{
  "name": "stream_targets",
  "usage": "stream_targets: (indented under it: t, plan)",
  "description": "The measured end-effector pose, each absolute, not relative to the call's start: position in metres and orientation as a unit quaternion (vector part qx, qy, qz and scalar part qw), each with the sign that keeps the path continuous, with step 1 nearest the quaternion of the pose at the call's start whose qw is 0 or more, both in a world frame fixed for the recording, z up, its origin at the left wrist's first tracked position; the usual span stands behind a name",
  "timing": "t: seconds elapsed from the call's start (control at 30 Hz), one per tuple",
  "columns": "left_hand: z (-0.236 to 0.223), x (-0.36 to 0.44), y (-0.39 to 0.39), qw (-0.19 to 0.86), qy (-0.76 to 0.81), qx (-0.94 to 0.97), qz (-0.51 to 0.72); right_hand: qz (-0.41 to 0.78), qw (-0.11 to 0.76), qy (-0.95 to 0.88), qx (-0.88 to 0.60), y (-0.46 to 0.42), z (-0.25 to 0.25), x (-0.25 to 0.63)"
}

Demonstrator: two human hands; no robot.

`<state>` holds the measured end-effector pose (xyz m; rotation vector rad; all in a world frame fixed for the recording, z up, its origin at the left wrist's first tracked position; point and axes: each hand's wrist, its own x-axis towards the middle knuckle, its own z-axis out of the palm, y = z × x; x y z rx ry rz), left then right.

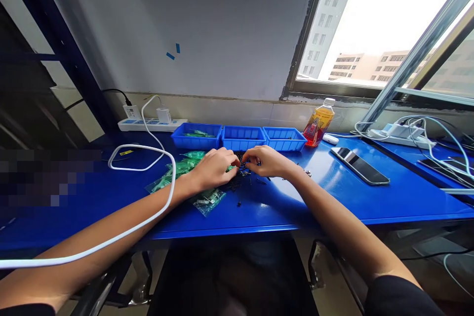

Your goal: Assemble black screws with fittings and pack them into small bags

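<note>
My left hand and my right hand are close together over the blue table, fingertips almost meeting. Thumb and fingers of each are pinched together; what they hold is too small to make out. Below them lies a loose pile of small dark parts, some with shiny metal pieces, partly hidden by the hands. Under and beside my left hand spread green-tinted plastic bags with small contents. A clear bag of small pieces lies nearer the table's front edge.
Behind the hands stand three blue bins in a row; the left one holds green bags. A drink bottle and a phone are to the right. A white cable loops across my left forearm from a power strip.
</note>
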<state>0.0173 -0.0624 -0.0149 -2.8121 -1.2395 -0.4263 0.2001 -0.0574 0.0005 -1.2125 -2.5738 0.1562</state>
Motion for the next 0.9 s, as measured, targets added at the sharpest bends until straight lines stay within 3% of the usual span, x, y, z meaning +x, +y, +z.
stream_targets:
  t: [0.23,0.9]
  plan:
    - [-0.016,0.026,-0.067,0.017,-0.389,-0.916,-0.096,0.057,0.077,-0.907,-0.409,-0.056,-0.005,0.198]
    - [-0.019,0.021,-0.062,0.025,-0.429,-0.896,-0.114,0.038,0.063,-0.888,-0.454,-0.057,-0.004,0.194]
